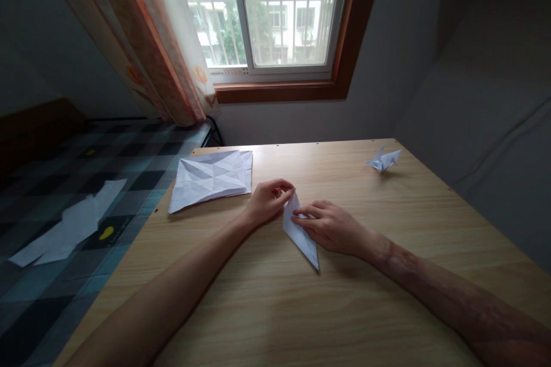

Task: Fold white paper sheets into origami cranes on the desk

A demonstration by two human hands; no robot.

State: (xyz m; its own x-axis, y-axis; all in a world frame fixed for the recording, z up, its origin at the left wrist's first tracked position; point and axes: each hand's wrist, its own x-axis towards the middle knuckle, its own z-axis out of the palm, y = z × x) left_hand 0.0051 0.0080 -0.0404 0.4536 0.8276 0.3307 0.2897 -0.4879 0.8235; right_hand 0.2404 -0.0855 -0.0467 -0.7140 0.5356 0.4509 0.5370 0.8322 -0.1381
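A piece of folded white paper (pixel 300 236), narrow and pointed at its near end, lies on the wooden table (pixel 267 309) in front of me. At its far tip, my left hand (pixel 271 200) pinches the paper between thumb and fingers. My right hand (pixel 329 225) rests on the paper's right side, its fingers together and laid across the middle. Part of the paper is hidden under those fingers, and I cannot tell whether the right thumb grips it from below.
Creased white sheets (pixel 210 178) lie in a stack at the table's back left. A folded paper crane (pixel 383 160) stands at the back right. Left of the table, more white paper (pixel 71 229) lies on a checked bed (pixel 142 146). A window (pixel 288 11) and curtain (pixel 146 40) are beyond.
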